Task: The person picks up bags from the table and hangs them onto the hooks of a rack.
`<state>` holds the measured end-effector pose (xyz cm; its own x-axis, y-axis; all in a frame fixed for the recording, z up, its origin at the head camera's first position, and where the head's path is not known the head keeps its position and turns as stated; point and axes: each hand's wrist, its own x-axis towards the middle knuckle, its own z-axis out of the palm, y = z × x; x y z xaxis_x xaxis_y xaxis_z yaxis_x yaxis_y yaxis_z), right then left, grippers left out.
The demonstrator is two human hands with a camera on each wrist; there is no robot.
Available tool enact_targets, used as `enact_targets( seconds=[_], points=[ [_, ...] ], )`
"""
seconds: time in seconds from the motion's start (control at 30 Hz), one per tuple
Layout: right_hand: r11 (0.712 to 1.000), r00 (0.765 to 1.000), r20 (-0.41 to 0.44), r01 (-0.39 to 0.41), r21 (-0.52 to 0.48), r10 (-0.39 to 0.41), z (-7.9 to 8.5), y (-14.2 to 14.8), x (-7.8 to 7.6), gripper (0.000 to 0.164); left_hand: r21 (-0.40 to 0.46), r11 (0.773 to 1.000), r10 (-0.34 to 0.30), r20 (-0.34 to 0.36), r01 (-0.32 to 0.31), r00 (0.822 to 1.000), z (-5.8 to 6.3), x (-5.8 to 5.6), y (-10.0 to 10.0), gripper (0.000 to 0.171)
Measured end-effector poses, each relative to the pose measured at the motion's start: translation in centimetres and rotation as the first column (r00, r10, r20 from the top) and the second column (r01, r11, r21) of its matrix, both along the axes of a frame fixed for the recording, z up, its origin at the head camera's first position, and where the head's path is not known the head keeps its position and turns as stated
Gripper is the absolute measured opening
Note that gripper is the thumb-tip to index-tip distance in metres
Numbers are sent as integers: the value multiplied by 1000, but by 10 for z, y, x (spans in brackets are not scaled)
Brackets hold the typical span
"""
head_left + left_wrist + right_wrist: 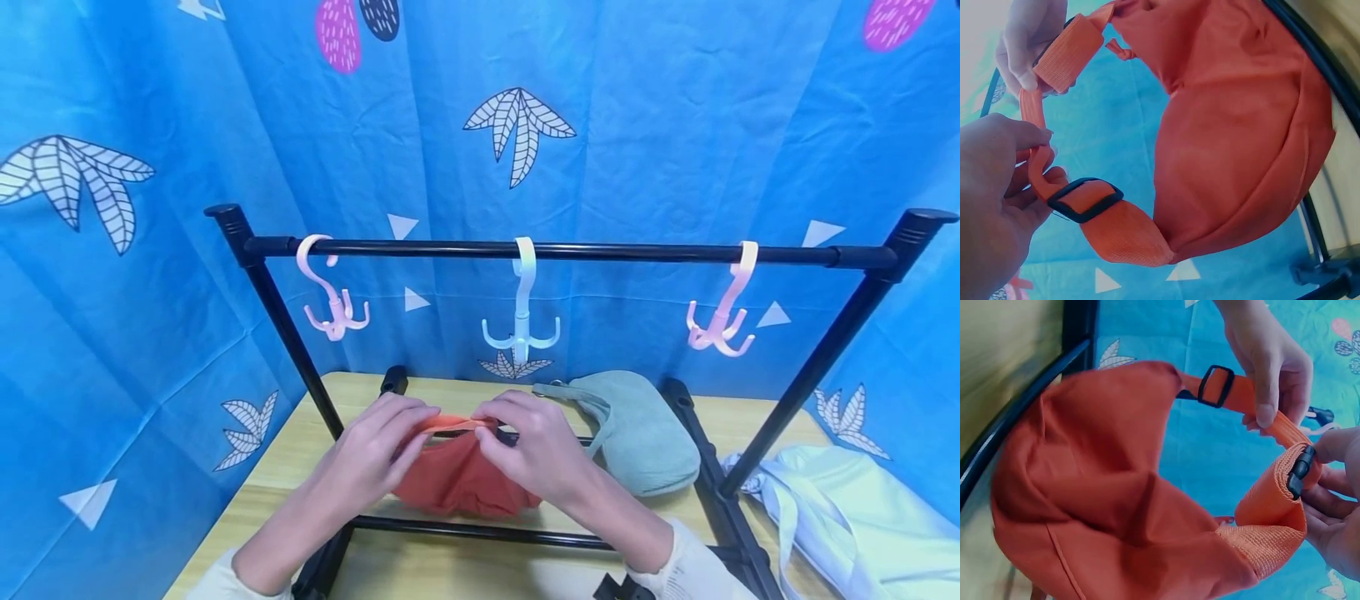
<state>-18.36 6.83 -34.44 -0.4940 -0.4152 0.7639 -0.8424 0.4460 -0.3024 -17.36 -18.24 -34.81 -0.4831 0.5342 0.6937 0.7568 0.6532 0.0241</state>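
Three hooks [522,323] hung along rail [637,252], shoulder bag [465,479] held below, handbag [648,433] laid on desk [277,492] to its right, tote bag [870,517] placed farther right

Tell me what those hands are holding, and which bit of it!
A red bag, held by its orange strap: the left hand and the right hand both pinch the strap.
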Motion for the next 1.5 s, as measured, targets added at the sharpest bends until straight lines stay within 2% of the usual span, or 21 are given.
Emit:
enact_targets(
  seconds=[0.17,0.27,0.37,0.43,0.5,0.57,0.73,0.83,1.0,1.13,1.3,1.4,1.5],
  points=[
    [1000,1000,-4,5,-21,-5,8,-6,2,10,20,1000,1,-25,0,1000,8,2,-5,34],
    [1000,1000,8,15,-13,-15,13,-9,4,10,28,1000,8,-32,-7,999,13,4,-8,27],
    [1000,1000,17,13,-6,-13,17,-13,4,11,31,999,19,-45,-17,999,17,5,-12,28],
    [1000,1000,23,9,-5,-9,20,-16,4,12,36,999,28,-51,-27,998,19,6,-15,32],
    [1000,1000,29,-1,-6,1,21,-20,3,12,39,999,38,-62,-36,997,21,6,-18,45],
    [1000,999,40,-5,-7,5,23,-23,1,13,43,998,55,-68,-52,996,23,7,-21,48],
    [1000,997,74,-4,-6,5,29,-30,1,13,48,994,97,-63,-94,993,30,8,-29,34],
    [1000,994,112,-11,-10,12,34,-35,1,12,67,993,101,-60,-97,993,32,8,-33,35],
    [999,980,194,-31,-16,33,40,-41,2,16,116,990,87,-45,-81,995,36,8,-39,53],
    [999,971,237,-37,-26,42,44,-46,2,18,132,987,99,-43,-93,994,38,9,-44,53],
    [998,970,236,-52,-23,56,49,-50,0,16,143,984,110,-30,-104,994,41,10,-51,33],
    [998,972,226,-65,-26,69,51,-51,-2,16,150,984,104,-28,-98,994,44,11,-55,34],
    [997,974,214,-71,-33,76,54,-53,-5,16,155,983,100,-35,-93,994,48,11,-58,48]
  ],
)
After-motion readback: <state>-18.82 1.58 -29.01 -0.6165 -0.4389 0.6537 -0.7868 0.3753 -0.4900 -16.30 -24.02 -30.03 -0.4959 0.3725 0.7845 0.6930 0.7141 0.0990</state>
